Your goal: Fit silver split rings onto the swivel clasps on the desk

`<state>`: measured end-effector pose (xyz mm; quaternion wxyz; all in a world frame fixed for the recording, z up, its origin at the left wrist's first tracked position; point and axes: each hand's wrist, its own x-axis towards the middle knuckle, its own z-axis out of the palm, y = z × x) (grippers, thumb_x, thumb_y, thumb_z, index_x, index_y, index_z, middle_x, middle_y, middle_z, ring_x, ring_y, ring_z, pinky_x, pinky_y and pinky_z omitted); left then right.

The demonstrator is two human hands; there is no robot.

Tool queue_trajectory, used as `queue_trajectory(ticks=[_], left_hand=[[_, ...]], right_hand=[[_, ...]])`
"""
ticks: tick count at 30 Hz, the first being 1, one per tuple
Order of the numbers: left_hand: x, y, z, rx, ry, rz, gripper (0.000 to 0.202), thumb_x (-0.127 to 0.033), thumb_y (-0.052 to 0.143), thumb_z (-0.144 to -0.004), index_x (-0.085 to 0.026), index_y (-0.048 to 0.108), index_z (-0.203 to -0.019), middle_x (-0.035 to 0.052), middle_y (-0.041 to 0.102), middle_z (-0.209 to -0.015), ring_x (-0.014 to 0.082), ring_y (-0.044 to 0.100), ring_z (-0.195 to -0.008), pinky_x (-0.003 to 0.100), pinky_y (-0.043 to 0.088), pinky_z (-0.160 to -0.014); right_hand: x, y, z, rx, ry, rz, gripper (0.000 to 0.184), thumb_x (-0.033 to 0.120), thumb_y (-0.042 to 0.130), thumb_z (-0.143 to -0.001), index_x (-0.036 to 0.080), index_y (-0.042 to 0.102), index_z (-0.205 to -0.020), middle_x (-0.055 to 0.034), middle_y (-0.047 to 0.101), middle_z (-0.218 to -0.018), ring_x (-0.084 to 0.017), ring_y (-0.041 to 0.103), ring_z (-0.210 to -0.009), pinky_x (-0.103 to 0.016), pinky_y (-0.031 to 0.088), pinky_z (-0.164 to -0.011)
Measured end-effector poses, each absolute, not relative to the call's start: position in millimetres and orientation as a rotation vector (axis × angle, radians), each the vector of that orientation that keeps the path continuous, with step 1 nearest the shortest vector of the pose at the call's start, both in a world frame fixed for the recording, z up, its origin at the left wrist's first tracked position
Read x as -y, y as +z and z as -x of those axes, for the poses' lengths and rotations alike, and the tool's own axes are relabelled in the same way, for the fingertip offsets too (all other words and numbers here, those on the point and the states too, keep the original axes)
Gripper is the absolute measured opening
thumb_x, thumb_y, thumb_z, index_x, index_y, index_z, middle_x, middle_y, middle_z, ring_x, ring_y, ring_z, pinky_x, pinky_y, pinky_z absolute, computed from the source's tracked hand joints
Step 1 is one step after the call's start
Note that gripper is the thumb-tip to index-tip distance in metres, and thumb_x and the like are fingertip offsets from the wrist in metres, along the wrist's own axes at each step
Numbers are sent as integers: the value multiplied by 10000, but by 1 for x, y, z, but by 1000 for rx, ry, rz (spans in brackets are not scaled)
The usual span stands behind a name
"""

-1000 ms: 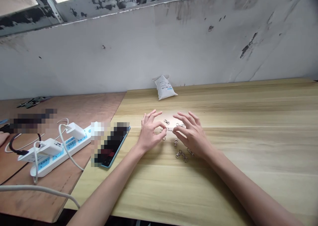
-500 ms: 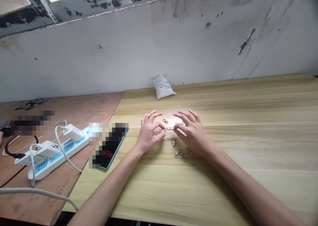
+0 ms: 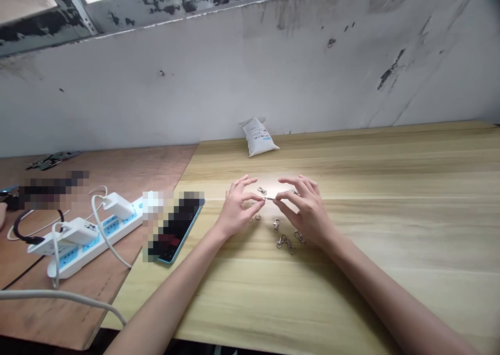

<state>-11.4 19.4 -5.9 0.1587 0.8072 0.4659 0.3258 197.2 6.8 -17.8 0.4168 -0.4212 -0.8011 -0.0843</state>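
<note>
My left hand (image 3: 238,209) and my right hand (image 3: 307,206) face each other just above the table, each with thumb and forefinger pinched and the other fingers raised. Between their fingertips is a small metal clasp (image 3: 269,199), seen edge-on; the left fingertips are at its left end, the right ones at its right end. Loose on the wood lie a metal swivel clasp (image 3: 262,191) beyond the fingers, another clasp (image 3: 276,224) nearer me, and a cluster of clasps (image 3: 286,243) beside the right wrist. Small metal rings (image 3: 257,217) lie partly hidden under my left hand.
A phone (image 3: 179,230) lies left of my left forearm. Farther left, a white power strip (image 3: 103,232) with chargers and cables rests on a reddish-brown table (image 3: 156,160). A white plastic packet (image 3: 260,139) sits near the wall. At the far left edge, part of another person's hand shows.
My left fingertips have shifted slightly right, nearer the right fingertips, and more of the rings beneath them shows. Both hands still pinch the clasp. The view has shifted slightly.
</note>
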Motion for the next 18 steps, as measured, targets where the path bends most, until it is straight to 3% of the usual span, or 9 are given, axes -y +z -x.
queue_trajectory(ticks=[5,13,18], left_hand=[[-21,-3,12,-1333,1034,-2170,108,-316,639,-873,-266,735,-862,13,542,-1389,235,358,-1395,495,311,-1152],[-18,-3,11,-1355,914,-2377,109,-309,625,-877,-302,734,-883,0,517,-1414,255,313,-1417,548,287,-1138],[-18,-3,10,-1411,820,-2501,107,-276,624,-849,-271,711,-787,-5,495,-1436,275,278,-1437,634,98,-1178]], right_hand=[[-8,-22,-196,2000,-137,1072,102,268,583,-920,232,647,-849,-87,634,-1170,-239,581,-1022,-461,384,-981],[-7,-21,-196,2025,-152,1065,94,273,590,-918,237,652,-857,-86,626,-1188,-231,583,-1027,-481,361,-1027],[-7,-23,-195,2120,-188,1051,109,254,579,-919,239,656,-843,-94,608,-1236,-246,555,-1150,-507,341,-1063]])
